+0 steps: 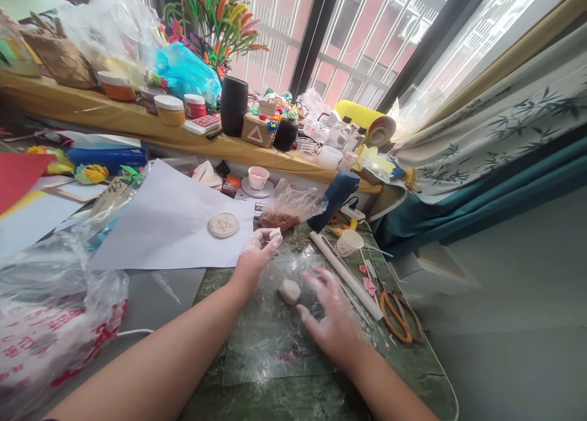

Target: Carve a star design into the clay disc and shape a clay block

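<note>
My left hand (255, 256) is closed on a small pale piece of clay (274, 234), pinched at the fingertips above a clear plastic sheet (270, 341). A lump of pale clay (289, 290) lies on that sheet between my hands. My right hand (333, 317) hovers just right of the lump, fingers spread and blurred by motion, holding nothing. A flat round clay disc (224, 225) with a scratched mark rests on a white sheet of paper (169, 225) to the left.
A white rolling rod (345, 275), orange-handled scissors (395, 311) and a small paper cup (349, 242) lie to the right on the green table (321, 396). A plastic bag (290, 205) with brownish material sits behind. A large bag (46, 323) fills the left. A cluttered shelf (137, 124) runs along the window.
</note>
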Available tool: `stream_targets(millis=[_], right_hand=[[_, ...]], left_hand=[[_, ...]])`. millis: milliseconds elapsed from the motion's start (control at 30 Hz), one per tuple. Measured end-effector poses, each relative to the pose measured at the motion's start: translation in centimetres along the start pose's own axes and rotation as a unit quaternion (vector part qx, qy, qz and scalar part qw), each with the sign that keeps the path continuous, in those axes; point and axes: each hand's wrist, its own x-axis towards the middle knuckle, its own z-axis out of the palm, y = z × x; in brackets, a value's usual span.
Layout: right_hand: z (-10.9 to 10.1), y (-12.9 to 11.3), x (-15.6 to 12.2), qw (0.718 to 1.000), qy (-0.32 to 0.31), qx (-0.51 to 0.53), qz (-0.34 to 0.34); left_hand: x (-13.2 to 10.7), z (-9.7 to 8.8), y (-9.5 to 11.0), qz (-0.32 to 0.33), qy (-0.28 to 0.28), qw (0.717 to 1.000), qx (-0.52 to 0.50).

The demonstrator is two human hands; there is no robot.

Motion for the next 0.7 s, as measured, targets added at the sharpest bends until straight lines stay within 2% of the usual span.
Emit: stream_targets(millis=[100, 233, 300, 433, 500, 567, 633, 700], right_hand=[[2.1, 1.0, -0.7, 0.996, 0.026, 0.01, 0.082], [3.6, 0.7, -0.7, 0.997, -0.042, 0.034, 0.046], [4.1, 0.6, -0.6, 0.997, -0.058, 0.031, 0.035], [4.8, 0.9, -0.6, 0.995, -0.058, 0.065, 0.04], [4.8, 0.9, -0.1, 0.989, -0.027, 0.116, 0.082], [4.2, 0.6, 1.0, 0.962, 0.046, 0.204, 0.175], [2.6, -0.2, 2.7, 0.892, 0.137, 0.331, 0.275], [-0.1, -1.2, 4.5, 0.822, 0.21, 0.433, 0.305]], left_hand=[[-0.1, 0.0, 0.0, 0.006, -0.002, 1.0, 0.0], [-0.1, 0.1, 0.1, 0.002, 0.001, 1.0, 0.002], [-0.1, 0.1, 0.1, -0.001, 0.001, 1.0, -0.004], [0.0, 0.1, 0.0, 0.002, 0.001, 1.0, -0.006], [0.1, 0.1, -0.2, 0.005, 0.0, 1.0, -0.004], [0.2, -0.1, -0.4, 0.006, -0.002, 1.0, -0.002], [0.3, -0.2, -0.6, 0.004, -0.005, 1.0, 0.0], [0.3, -0.4, -0.8, 0.001, -0.006, 1.0, 0.002]])
